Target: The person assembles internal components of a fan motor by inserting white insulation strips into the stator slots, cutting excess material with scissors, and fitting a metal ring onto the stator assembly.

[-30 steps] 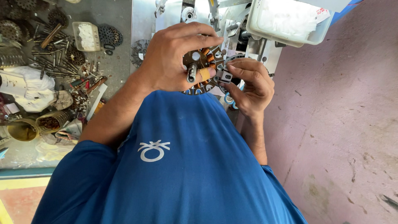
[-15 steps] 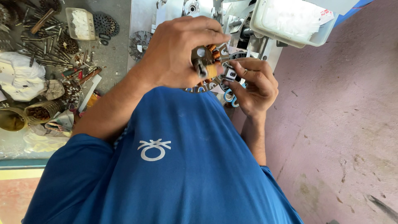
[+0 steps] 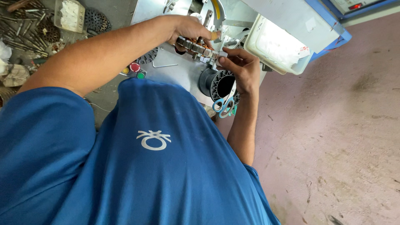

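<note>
Both of my hands hold a round metal stator core [image 3: 199, 48] with copper windings, tilted edge-on above a grey metal machine plate [image 3: 173, 75]. My left hand [image 3: 189, 28] grips its top and far side. Fingers of my right hand [image 3: 241, 66] pinch its near right edge, beside small white insulation pieces. Below my right hand lies a black spool [image 3: 218, 84], with blue-handled scissors [image 3: 225, 106] hanging at its front. My blue shirt [image 3: 158, 166] hides the lower part of the bench.
Red, yellow and green push buttons [image 3: 134, 69] sit on the plate's left. A white plastic tray [image 3: 275, 46] stands at the right. Loose bolts and metal parts [image 3: 25, 29], a small white box [image 3: 69, 14] and stator laminations [image 3: 95, 20] litter the bench left. Pinkish concrete floor [image 3: 333, 137] lies right.
The view has shifted and the stator has turned from flat-on to edge-on. Both hands stayed on it and moved up toward the machine.
</note>
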